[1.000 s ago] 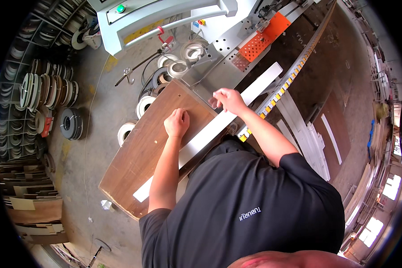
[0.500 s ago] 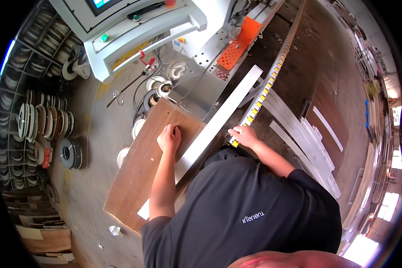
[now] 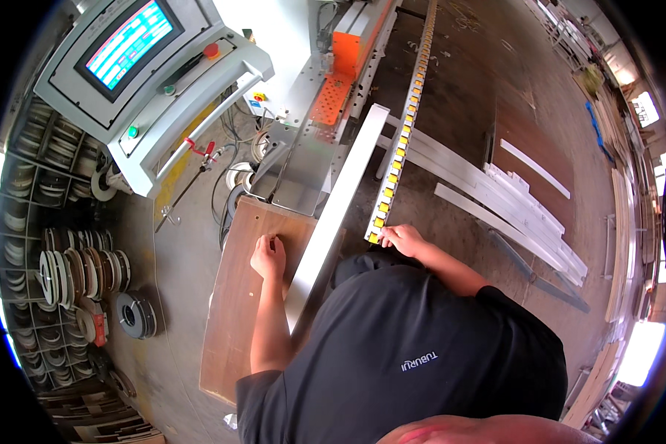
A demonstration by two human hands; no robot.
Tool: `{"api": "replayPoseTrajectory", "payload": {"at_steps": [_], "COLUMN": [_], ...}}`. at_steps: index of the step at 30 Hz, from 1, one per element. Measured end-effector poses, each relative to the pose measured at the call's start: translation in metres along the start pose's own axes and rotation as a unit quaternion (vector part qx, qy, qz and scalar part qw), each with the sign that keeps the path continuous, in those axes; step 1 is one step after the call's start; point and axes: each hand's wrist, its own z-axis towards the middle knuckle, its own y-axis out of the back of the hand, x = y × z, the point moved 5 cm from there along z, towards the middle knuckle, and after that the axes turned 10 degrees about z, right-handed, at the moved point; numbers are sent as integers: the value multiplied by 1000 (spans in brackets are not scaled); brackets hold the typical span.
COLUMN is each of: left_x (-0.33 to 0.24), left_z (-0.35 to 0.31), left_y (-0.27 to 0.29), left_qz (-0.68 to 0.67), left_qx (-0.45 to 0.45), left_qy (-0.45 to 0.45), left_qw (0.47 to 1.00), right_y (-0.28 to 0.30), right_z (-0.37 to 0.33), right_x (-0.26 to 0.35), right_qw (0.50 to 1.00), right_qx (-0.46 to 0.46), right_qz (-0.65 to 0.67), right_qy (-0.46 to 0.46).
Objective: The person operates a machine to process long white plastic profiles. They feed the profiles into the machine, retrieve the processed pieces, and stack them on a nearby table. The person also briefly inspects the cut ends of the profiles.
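My left hand (image 3: 268,257) is held with curled fingers over a brown wooden board (image 3: 233,311); whatever may be inside the fingers is hidden. Beside it a long white strip (image 3: 340,211) lies slantwise along the board's right edge and reaches toward the machine. To the right of that strip, my right hand (image 3: 403,240) grips the near end of a long roller rail (image 3: 394,174) with yellow and white rollers. Its fingertips are at the rail's right edge, close to my body.
At upper left stands a machine's control panel (image 3: 115,55) with a lit screen. An orange perforated guard (image 3: 333,96) sits on the machine. Several white strips (image 3: 488,192) lie at right. Rolls of edge banding (image 3: 81,274) fill a rack at left, with cables on the floor.
My view has turned, so the scene sits further left and more of the control panel shows. My right hand has slid from atop the roller rail to its right edge. My left hand remains curled.
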Motion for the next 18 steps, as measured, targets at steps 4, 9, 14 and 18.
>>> {"api": "replayPoseTrajectory", "payload": {"at_steps": [4,9,14,18], "left_x": [0,-30,-98,-130], "left_z": [-6,46,224,361], "left_y": [-4,-1,72,152], "left_qz": [29,-183,-204,-164], "left_qx": [56,70,-100,-324], "left_qy": [16,33,-58,-60], "left_qw": [998,980,972,930], "right_y": [15,35,48,66], "right_z": [-28,-64,-92,-120], "right_x": [-39,-80,-123,-133], "right_qw": [997,991,987,979], "right_qx": [-33,-57,-49,-78], "right_qz": [28,43,1,9], "right_qy": [-67,-116,-154,-188]}}
